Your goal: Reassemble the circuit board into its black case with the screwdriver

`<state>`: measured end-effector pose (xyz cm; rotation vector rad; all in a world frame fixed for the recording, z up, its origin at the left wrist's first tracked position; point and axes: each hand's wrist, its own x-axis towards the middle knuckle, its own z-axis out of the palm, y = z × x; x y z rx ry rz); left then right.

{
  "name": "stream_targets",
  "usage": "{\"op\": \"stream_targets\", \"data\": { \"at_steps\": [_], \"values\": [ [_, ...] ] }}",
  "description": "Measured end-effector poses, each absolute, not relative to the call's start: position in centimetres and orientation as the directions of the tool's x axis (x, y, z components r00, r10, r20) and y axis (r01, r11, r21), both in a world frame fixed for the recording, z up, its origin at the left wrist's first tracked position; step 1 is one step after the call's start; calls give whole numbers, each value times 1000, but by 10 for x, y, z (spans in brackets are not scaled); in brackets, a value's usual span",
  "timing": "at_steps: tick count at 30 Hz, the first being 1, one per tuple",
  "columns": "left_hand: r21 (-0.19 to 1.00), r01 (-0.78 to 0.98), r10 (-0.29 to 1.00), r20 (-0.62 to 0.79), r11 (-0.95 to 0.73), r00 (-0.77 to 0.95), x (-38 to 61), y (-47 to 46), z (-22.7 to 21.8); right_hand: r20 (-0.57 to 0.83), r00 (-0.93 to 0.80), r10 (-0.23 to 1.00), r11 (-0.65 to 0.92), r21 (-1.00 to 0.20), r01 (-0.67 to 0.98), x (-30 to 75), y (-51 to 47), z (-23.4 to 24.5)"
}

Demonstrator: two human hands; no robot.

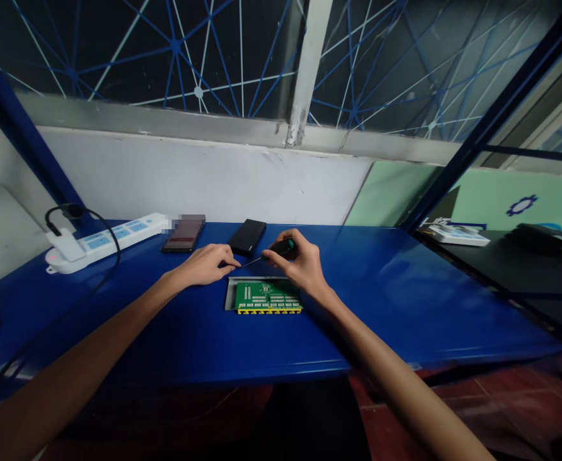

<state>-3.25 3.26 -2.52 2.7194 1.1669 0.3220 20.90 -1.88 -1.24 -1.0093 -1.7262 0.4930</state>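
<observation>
My right hand (300,259) is closed round the dark and green handle of a screwdriver (288,246). Its thin shaft points left and down, toward the fingertips of my left hand (208,264). The left thumb and index finger are drawn together at the screwdriver's tip; whatever they pinch is too small to make out. Just below both hands lies a green circuit board (266,296) with a row of yellow connectors along its front edge. It sits in a grey metal housing (230,294), whose right end is partly covered by my right hand.
Behind my hands lies a black box (248,235), with a phone (184,232) to its left. A white power strip (112,240) with a plugged-in black cable (117,250) is at the left of the blue table (381,307). Blue frame posts rise at both sides.
</observation>
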Motion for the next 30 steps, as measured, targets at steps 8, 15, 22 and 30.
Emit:
{"op": "stream_targets", "data": {
  "at_steps": [8,15,22,30],
  "values": [
    [242,691,729,143,-681,669,-31,30,-24,574,-122,810,568,-715,406,209,-19,-13],
    [255,684,728,162,-683,666,-30,30,-25,573,-109,812,560,-716,417,209,-19,-12],
    [271,675,726,202,-687,657,-27,32,-29,574,-90,814,557,-725,405,210,-19,-11],
    [338,665,746,296,-666,597,-25,31,-28,583,-41,812,564,-763,315,212,-18,-9]
  ]
}}
